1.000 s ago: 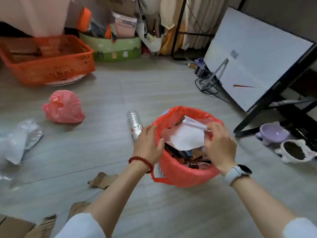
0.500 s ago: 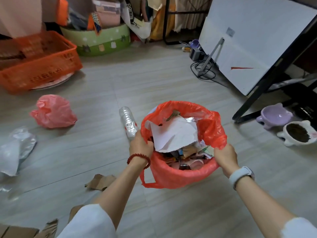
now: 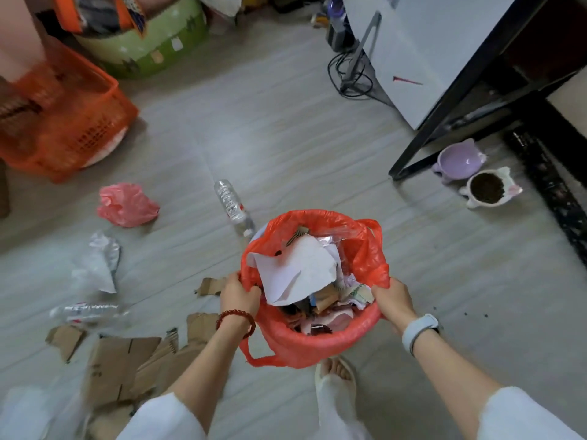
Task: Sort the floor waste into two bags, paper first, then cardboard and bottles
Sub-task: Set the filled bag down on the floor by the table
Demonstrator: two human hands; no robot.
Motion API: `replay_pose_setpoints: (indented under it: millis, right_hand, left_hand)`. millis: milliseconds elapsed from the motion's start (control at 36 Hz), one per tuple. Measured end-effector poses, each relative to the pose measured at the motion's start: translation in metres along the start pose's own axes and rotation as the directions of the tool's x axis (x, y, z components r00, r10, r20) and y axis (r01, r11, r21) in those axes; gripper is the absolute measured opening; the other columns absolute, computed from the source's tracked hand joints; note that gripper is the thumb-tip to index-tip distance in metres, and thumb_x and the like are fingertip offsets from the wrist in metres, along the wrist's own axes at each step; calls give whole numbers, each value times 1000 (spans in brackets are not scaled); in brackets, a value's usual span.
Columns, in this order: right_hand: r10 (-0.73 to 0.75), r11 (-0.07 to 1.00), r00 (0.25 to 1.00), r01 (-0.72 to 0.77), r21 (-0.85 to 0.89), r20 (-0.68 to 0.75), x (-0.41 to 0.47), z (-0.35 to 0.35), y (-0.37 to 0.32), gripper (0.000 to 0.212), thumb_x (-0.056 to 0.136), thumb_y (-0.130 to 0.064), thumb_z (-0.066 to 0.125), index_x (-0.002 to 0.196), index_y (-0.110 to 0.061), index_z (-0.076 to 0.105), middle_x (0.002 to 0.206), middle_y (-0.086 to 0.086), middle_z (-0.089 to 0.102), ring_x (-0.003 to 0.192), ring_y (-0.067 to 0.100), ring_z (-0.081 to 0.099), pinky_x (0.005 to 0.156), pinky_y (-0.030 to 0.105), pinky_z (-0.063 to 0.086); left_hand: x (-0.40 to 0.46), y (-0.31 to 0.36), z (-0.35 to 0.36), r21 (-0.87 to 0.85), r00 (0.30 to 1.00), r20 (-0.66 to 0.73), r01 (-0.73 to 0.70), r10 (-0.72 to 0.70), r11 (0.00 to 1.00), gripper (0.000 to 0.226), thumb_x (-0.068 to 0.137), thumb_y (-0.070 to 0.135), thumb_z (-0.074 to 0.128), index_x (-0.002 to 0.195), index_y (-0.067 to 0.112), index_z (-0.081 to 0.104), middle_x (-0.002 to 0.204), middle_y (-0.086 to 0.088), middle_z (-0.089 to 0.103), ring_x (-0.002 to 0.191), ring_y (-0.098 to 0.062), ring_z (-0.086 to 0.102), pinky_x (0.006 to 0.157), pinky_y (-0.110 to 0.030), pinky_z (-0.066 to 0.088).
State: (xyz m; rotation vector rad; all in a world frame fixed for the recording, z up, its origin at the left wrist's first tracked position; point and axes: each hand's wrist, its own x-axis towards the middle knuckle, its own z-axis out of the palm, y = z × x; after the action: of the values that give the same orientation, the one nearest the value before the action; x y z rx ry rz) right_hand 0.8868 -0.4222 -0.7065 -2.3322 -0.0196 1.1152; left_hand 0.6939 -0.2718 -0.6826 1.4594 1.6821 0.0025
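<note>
Both hands are holding the red bag open.
Left hand and right hand are gripping its rim, fingers clamped on plastic; white paper is lying on top.

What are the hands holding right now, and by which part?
Both hold the red bag by its rim: the left hand grips the left edge, the right hand the right edge.

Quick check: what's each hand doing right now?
Left hand: grips the red bag at its left rim.
Right hand: grips the same bag's right rim.
</note>
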Motion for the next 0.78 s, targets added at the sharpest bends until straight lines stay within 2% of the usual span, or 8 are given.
replay_pose_setpoints:
  millis: [56, 139, 250, 306, 444, 556, 667, 778]
  right_hand:
    - [27, 1000, 1000, -27, 6, 3, -19, -24, -4, 11, 84, -8, 49, 80, -10, 60, 80, 13, 62, 76, 29, 58, 70, 37, 47]
    - [102, 994, 995, -101, 42, -19, -45, -59, -9, 16, 83, -8, 51, 97, -3, 58, 88, 15, 64, 75, 28, 57, 65, 31, 43]
    - [151, 986, 986, -146, 78, -66, -74, -97, -17, 54, 88, -9, 50, 138, -6, 29, 128, 20, 52, 111, 37, 53, 88, 38, 42]
    - [129, 990, 988, -123, 74, -80, -86, -114, -22, 64, 90, -9, 48, 145, -12, 16, 137, 17, 47, 121, 37, 47, 95, 39, 40]
    - [183, 982, 979, -178, 62, -87, -95, -148, -20, 24, 87, -11, 51, 110, -5, 52, 112, 18, 61, 102, 34, 57, 83, 36, 45]
    - [235, 970, 965, -226, 89, -113, -95, -170, -12, 19, 86, -13, 51, 101, -3, 57, 106, 20, 63, 97, 33, 59, 78, 33, 44]
    - [297, 950, 939, -273, 148, -173, -92, -193, -1, 21, 86, -14, 52, 103, -2, 58, 108, 19, 63, 101, 35, 58, 78, 31, 41]
    - [375, 909, 901, -312, 276, -219, -96, -220, 16, 20, 86, -15, 54, 102, -4, 59, 105, 18, 65, 98, 34, 60, 78, 31, 43]
  left_hand:
    - [-23, 17, -7, 12, 999, 24, 34, -34, 999, 20, 79, -4, 45, 76, 17, 47, 69, 3, 49, 77, -27, 53, 66, -28, 39]
    - [-53, 43, -17, 52, 998, 49, 47, -50, 998, 18, 78, -3, 45, 83, 14, 49, 69, 4, 49, 77, -26, 52, 68, -30, 42]
    - [-78, 79, -19, 80, 997, 65, 36, -41, 996, 20, 79, -1, 46, 91, 12, 56, 68, 3, 53, 75, -26, 56, 63, -27, 43]
    - [-86, 95, -17, 80, 996, 77, 46, -52, 996, 25, 83, 2, 47, 104, 14, 57, 78, 0, 58, 79, -26, 57, 68, -29, 45]
    - [-90, 128, -7, 157, 980, 186, 45, -74, 987, 34, 85, 9, 48, 118, 9, 53, 106, -13, 64, 84, -26, 57, 74, -33, 48]
    - [-86, 156, 12, 236, 956, 288, -14, -56, 972, 34, 84, 10, 47, 116, 5, 56, 110, -16, 65, 90, -32, 61, 79, -36, 51]
    - [-89, 189, 41, 308, 930, 368, -121, -1, 944, 40, 86, 5, 47, 126, 0, 50, 120, -18, 60, 110, -32, 56, 86, -30, 42]
    - [-104, 221, 74, 355, 871, 483, -294, 95, 888, 31, 79, 14, 46, 103, 3, 63, 101, -18, 65, 96, -35, 61, 77, -33, 47]
